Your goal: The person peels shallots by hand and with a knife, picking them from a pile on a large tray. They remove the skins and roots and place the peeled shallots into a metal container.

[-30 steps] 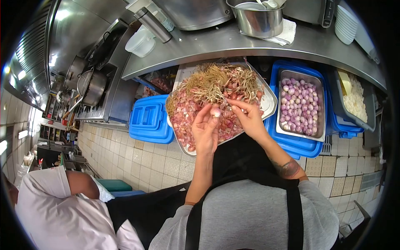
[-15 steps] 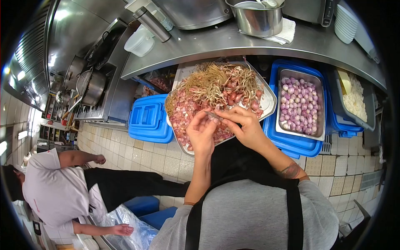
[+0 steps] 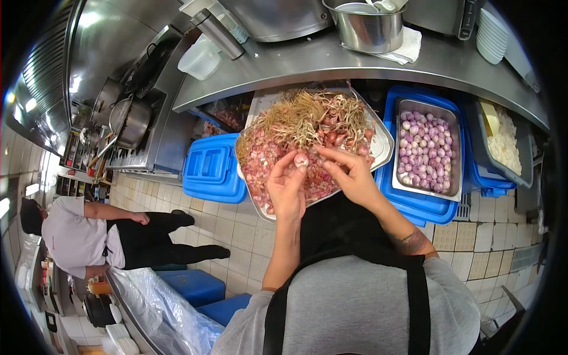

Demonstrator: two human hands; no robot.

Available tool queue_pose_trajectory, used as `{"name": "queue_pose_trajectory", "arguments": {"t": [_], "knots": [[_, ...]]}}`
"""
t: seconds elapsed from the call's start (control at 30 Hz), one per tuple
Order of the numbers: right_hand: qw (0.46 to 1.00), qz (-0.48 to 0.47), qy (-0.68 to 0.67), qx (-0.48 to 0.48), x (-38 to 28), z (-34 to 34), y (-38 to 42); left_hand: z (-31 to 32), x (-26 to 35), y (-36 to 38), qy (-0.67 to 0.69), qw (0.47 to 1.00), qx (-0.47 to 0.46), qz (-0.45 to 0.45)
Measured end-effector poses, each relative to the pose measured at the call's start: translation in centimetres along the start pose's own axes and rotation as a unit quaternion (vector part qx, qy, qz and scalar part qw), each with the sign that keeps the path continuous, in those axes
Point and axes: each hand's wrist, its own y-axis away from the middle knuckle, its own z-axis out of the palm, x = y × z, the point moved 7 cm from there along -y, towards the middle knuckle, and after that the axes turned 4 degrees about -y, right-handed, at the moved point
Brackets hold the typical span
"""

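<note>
Between the thumb and fingers of my left hand point(image 3: 286, 188) is a small pale-pink shallot point(image 3: 301, 160), partly peeled. Just to its right, my right hand point(image 3: 357, 178) has its thumb and forefinger a little apart, with nothing visible between them. Both hands are over a metal tray point(image 3: 385, 148) heaped with papery pink skins point(image 3: 266, 171). Dry stalks and roots point(image 3: 313, 109) cover the tray's far part, with whole red-brown shallots point(image 3: 337, 140) among them. To the right, peeled purple shallots point(image 3: 425, 148) fill a steel pan point(image 3: 459, 160).
The steel pan rests on a blue lidded tub point(image 3: 387, 177); another blue lid point(image 3: 213, 168) is left of the tray. A steel counter edge point(image 3: 284, 68) runs beyond, bearing a pot point(image 3: 370, 29). A co-worker point(image 3: 89, 234) stands at left, near a plastic-covered surface point(image 3: 160, 302).
My right fingertips have drawn slightly away from the shallot, which now shows more plainly in my left hand. The co-worker has stepped away toward the far left, and their legs have shifted.
</note>
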Motion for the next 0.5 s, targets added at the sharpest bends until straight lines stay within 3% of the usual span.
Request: {"name": "queue_pose_trajectory", "arguments": {"t": [0.13,0.5], "knots": [[0.995,-0.083,0.052,-0.018,-2.9,0.7,0.4,0.3,0.2,0.2,-0.031,0.999,0.004,0.017],[0.997,-0.047,0.057,0.006,-2.5,0.4,0.1,1.1,0.6,1.0,-0.063,0.996,0.022,0.052]]}}
